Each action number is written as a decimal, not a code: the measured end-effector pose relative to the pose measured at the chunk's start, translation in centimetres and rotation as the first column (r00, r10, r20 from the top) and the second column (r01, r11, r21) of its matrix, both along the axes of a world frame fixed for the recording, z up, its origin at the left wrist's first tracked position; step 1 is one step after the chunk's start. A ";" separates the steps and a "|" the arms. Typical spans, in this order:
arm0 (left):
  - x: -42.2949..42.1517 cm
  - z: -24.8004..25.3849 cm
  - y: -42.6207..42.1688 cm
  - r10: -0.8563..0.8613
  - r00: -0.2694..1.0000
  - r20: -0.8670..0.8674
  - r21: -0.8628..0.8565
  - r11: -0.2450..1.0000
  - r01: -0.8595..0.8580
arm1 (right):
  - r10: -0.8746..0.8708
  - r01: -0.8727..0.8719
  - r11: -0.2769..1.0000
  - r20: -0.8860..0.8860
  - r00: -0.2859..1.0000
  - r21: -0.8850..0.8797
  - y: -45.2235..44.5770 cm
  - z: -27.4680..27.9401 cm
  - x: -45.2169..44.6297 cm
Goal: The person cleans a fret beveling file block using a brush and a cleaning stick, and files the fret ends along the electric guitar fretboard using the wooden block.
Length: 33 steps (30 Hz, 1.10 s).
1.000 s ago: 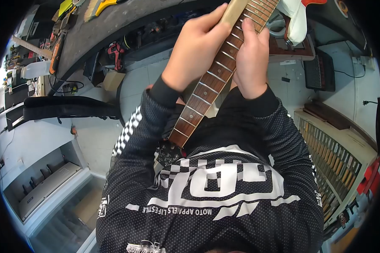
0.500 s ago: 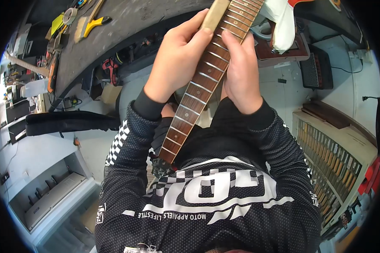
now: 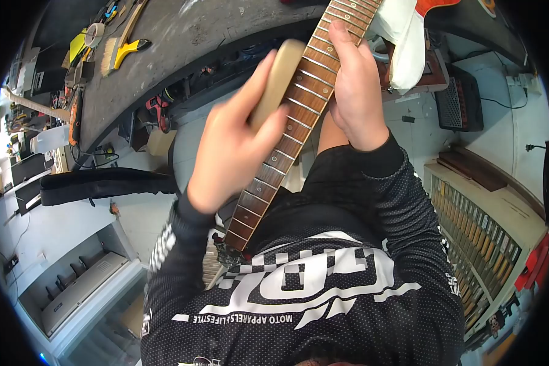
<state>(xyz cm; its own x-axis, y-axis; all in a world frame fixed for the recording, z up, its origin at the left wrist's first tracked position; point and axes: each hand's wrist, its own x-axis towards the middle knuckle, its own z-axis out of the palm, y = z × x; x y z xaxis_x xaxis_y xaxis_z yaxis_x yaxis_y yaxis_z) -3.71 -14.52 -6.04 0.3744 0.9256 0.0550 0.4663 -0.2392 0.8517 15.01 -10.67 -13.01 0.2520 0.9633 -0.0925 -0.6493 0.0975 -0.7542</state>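
A guitar neck point(image 3: 277, 160) with a dark wooden fretboard, metal frets and round dot inlays slants from the top of the view down to my lap. My left hand point(image 3: 235, 137), a little blurred, is closed round a tan wooden block point(image 3: 279, 79) with rounded ends. The block lies lengthwise along the left edge of the neck; its underside is hidden. My right hand point(image 3: 357, 88) grips the neck from the right, its thumb on the frets and its other fingers mostly hidden behind. Beyond it, white covering point(image 3: 407, 58) wraps part of an orange-red guitar body point(image 3: 436, 5).
A dark workbench point(image 3: 183, 30) curves across the top, with a yellow-handled brush point(image 3: 125, 53) and tape roll point(image 3: 94, 35) on it. A black padded case point(image 3: 104, 184) is at left. On the right stand a tool rack point(image 3: 476, 229) and a black amplifier point(image 3: 459, 100).
My left hand has slid the wooden block down along the neck's edge, towards my body. My right hand's thumb sits slightly farther up the fretboard.
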 end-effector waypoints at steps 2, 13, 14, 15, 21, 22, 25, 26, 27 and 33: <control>3.1 -0.1 4.1 -0.004 0.999 0.034 -0.005 1.000 0.005 | 0.011 -0.011 1.000 -0.004 1.000 0.002 -0.2 0.3 0.0; 0.3 -0.4 0.3 -0.008 1.000 -0.006 0.022 1.000 0.008 | 0.068 -0.068 0.998 0.044 0.997 -0.002 -0.1 -0.2 0.8; 2.3 0.2 2.5 -0.011 1.000 0.022 -0.003 1.000 0.011 | 0.081 -0.081 0.996 0.020 0.997 0.022 0.0 -0.2 1.0; 3.6 -0.3 4.7 -0.018 0.999 0.040 0.040 0.999 0.016 | 0.077 -0.077 0.997 0.015 0.997 0.015 0.1 0.1 1.1; 2.4 0.2 2.2 0.007 1.000 -0.017 -0.015 1.000 -0.007 | 0.072 -0.075 0.997 -0.202 0.977 -0.010 2.6 0.3 3.2; 0.3 -0.2 0.3 -0.009 0.997 -0.073 0.018 1.000 0.010 | 0.056 -0.064 0.997 -0.151 0.987 -0.052 2.9 -0.4 3.1; -0.1 -0.4 0.3 -0.037 0.991 -0.127 0.041 0.998 0.042 | 0.048 -0.050 0.998 -0.039 0.998 -0.044 2.9 -1.0 3.0; 0.4 0.0 0.7 -0.031 0.992 -0.125 0.036 0.999 0.036 | 0.079 -0.081 0.994 -0.035 0.996 -0.068 2.8 -0.8 3.1; 2.3 0.0 2.6 -0.013 1.000 -0.025 0.020 1.000 0.013 | 0.070 -0.073 0.996 -0.067 0.995 -0.045 2.8 -0.5 3.0; 4.5 -0.2 5.5 -0.020 0.998 0.052 0.009 1.000 0.019 | 0.044 -0.045 0.999 -0.067 0.997 -0.014 3.1 -0.5 2.9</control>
<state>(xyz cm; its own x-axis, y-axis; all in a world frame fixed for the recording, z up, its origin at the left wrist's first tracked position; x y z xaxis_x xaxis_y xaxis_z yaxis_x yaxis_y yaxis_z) 0.74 -9.06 -6.22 0.3888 0.9176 0.0828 0.4168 -0.2554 0.8724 17.95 -7.55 -13.47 0.2015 0.9718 -0.1222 -0.7017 0.0562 -0.7103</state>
